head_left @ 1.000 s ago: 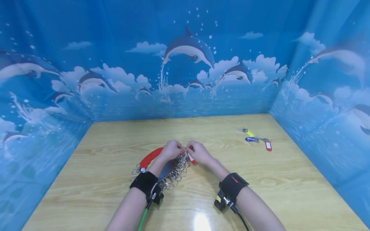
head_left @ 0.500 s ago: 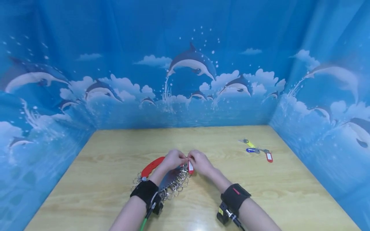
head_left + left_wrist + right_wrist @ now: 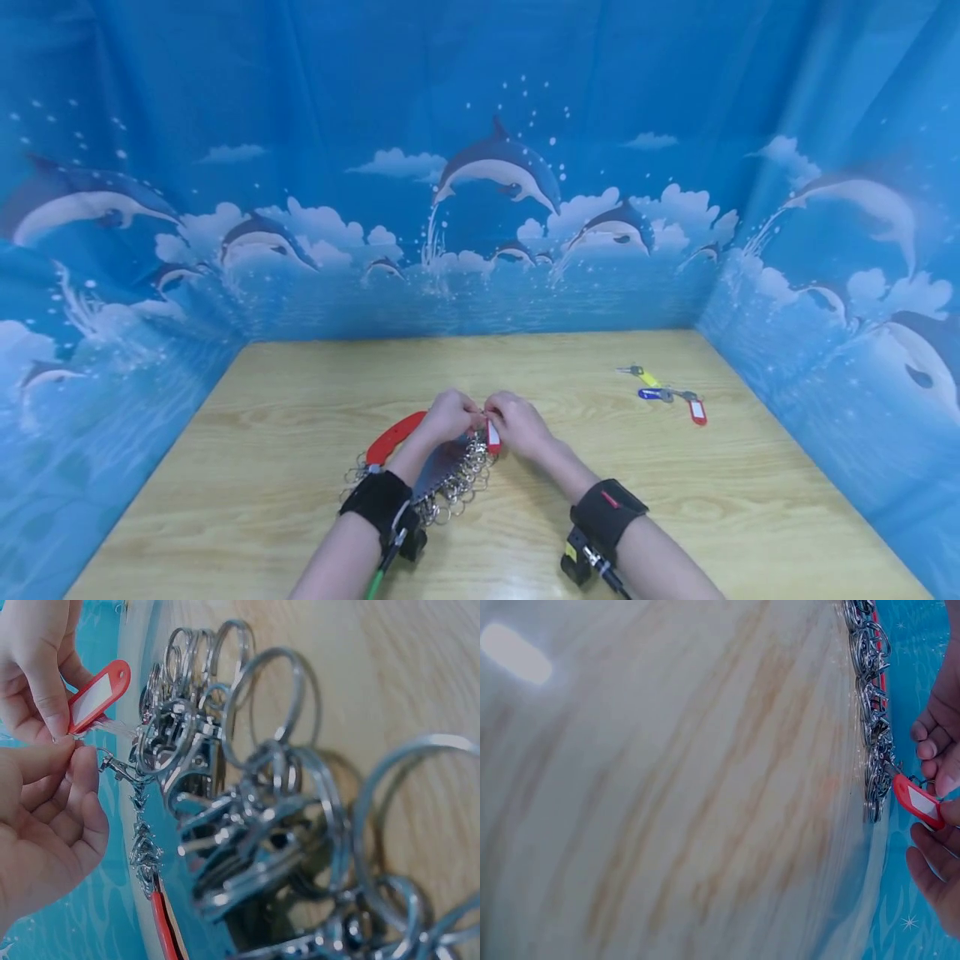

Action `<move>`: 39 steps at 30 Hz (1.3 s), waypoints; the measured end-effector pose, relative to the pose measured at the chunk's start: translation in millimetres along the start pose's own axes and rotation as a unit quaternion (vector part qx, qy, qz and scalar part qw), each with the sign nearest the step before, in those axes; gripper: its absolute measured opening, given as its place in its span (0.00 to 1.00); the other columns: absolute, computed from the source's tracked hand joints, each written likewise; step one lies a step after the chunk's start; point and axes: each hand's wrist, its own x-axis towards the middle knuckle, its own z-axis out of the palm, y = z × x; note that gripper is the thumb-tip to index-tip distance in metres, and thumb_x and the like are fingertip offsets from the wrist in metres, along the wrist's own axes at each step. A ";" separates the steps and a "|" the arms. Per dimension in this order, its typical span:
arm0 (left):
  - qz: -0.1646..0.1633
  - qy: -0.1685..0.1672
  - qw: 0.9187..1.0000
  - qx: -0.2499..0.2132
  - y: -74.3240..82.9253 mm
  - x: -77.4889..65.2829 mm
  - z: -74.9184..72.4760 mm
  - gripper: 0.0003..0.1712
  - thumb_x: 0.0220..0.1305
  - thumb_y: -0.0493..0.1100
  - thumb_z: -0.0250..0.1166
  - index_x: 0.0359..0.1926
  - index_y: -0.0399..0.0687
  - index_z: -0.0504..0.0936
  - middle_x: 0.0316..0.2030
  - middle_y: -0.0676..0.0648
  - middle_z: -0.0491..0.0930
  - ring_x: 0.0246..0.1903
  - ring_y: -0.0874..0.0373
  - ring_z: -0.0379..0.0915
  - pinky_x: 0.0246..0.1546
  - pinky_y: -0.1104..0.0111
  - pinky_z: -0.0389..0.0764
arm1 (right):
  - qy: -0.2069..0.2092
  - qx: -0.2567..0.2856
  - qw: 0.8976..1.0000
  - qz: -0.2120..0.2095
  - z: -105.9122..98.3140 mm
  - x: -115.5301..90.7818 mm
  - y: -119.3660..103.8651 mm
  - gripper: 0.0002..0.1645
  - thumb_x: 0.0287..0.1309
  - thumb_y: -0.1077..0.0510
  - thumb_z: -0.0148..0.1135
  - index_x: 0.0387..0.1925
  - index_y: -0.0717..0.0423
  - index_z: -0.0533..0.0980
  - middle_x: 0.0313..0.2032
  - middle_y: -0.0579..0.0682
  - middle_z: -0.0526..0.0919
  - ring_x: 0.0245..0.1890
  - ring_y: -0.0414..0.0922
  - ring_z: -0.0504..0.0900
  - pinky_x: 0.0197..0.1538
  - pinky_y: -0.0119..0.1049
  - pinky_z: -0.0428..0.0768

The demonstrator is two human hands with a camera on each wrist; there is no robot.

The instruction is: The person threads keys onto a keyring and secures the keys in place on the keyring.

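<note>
My left hand (image 3: 448, 415) and right hand (image 3: 519, 423) meet at the fingertips over a big key holder with a red handle (image 3: 393, 438). Along it hang many metal clips and split rings (image 3: 274, 697). The right thumb and fingers pinch a red key tag (image 3: 99, 697) with a white label, near its ring end. The left thumb and forefinger pinch a small metal ring beside a snap clip (image 3: 114, 765) of the holder; the fingertips partly hide it. In the right wrist view the tag (image 3: 919, 802) slants beside the row of rings.
Farther back on the right of the wooden table (image 3: 585, 467) lie keys with a yellow tag (image 3: 648, 377), a blue tag (image 3: 650, 393) and another red tag (image 3: 698, 412). A blue dolphin-print curtain (image 3: 480, 250) stands around the back and sides.
The head view has tilted up, so the table sits lower in it. The red tag has swung from slanted to nearly upright beside the right fingers. Both hands keep their pinch.
</note>
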 end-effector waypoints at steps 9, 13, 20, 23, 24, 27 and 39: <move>-0.008 0.010 1.000 0.002 -2.4 1.4 0.0 0.06 0.51 0.32 0.60 0.22 0.39 0.83 0.16 0.49 0.76 0.17 0.61 0.67 0.18 0.73 0.63 | -0.001 -0.005 1.000 -0.010 -1.0 0.5 -1.2 0.03 0.54 0.65 0.60 0.32 0.59 0.78 0.31 0.51 0.79 0.32 0.46 0.79 0.38 0.37 0.77; 0.048 0.027 0.998 0.026 -4.3 0.9 0.3 0.07 0.55 0.36 0.62 0.22 0.40 0.82 0.17 0.52 0.74 0.18 0.63 0.64 0.19 0.73 0.63 | 0.014 0.000 1.000 0.004 -2.4 3.1 -0.6 0.02 0.54 0.67 0.60 0.31 0.60 0.78 0.32 0.52 0.80 0.33 0.47 0.80 0.39 0.38 0.77; 0.082 0.026 0.995 0.041 -6.2 -1.9 0.9 0.10 0.55 0.35 0.63 0.18 0.38 0.78 0.13 0.55 0.66 0.15 0.64 0.58 0.17 0.74 0.59 | -0.006 0.008 0.999 0.045 0.7 2.7 2.7 0.02 0.55 0.65 0.59 0.30 0.58 0.78 0.31 0.50 0.79 0.33 0.46 0.79 0.39 0.38 0.77; 0.062 0.027 0.997 0.041 -5.0 -1.2 1.2 0.09 0.55 0.35 0.63 0.19 0.40 0.80 0.13 0.55 0.69 0.15 0.64 0.61 0.18 0.74 0.61 | -0.005 0.009 0.999 0.042 0.3 2.6 2.7 0.03 0.54 0.66 0.59 0.31 0.59 0.78 0.32 0.51 0.80 0.33 0.47 0.80 0.39 0.38 0.77; 0.054 0.028 0.997 0.043 -4.8 -0.5 1.5 0.08 0.54 0.36 0.63 0.20 0.41 0.81 0.14 0.55 0.71 0.16 0.64 0.62 0.18 0.74 0.62 | -0.004 0.010 0.999 0.038 0.2 2.8 2.9 0.03 0.54 0.66 0.60 0.31 0.58 0.78 0.32 0.51 0.80 0.33 0.47 0.80 0.39 0.38 0.77; 0.030 0.025 0.998 0.044 -4.2 2.3 2.9 0.07 0.54 0.36 0.63 0.21 0.43 0.83 0.15 0.54 0.74 0.17 0.64 0.65 0.19 0.74 0.64 | -0.002 0.011 1.000 0.027 -0.8 2.6 3.3 0.03 0.54 0.66 0.60 0.31 0.59 0.79 0.32 0.51 0.80 0.33 0.47 0.80 0.39 0.38 0.78; 0.000 0.010 1.000 0.011 -4.0 4.7 4.0 0.07 0.56 0.38 0.64 0.25 0.41 0.85 0.17 0.50 0.78 0.17 0.63 0.67 0.19 0.73 0.65 | -0.003 -0.011 1.000 0.016 -3.2 1.4 1.7 0.03 0.55 0.65 0.60 0.31 0.58 0.79 0.32 0.50 0.80 0.34 0.47 0.80 0.40 0.40 0.77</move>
